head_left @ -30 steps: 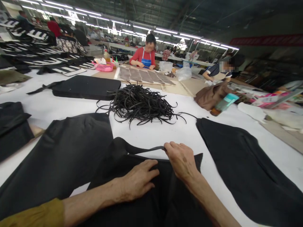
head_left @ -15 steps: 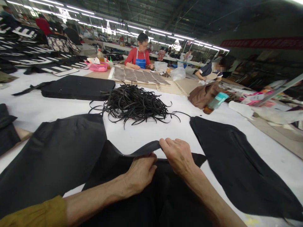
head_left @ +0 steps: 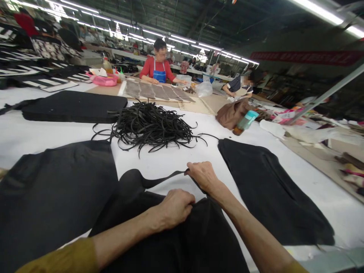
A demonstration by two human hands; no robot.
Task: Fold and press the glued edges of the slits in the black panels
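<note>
A black fabric piece [head_left: 136, 216] lies in front of me, its far edge lifted off the white table. My left hand [head_left: 178, 206] is closed on the near layer, fingers pinched at its upper edge. Farther out, my right hand [head_left: 202, 174] grips the raised far edge of the same piece, holding it apart from the near layer so that white tabletop shows through the gap. A heap of thin black strips [head_left: 153, 127] lies beyond both hands. Black panels rest at either side: a left panel [head_left: 62, 189] and a right stack [head_left: 270, 189].
A thick black stack [head_left: 75, 106] sits at the far left, near a pink basket [head_left: 104, 79]. A bottle with a teal cap [head_left: 246, 122] leans on a brown cloth [head_left: 230, 113]. Two co-workers sit across the table, one in a blue apron [head_left: 159, 75]. A metal pole [head_left: 327, 94] slants at right.
My right hand has drawn the far edge up and away from my left hand, widening the gap between the layers. The whole view has shifted a little to the right.
</note>
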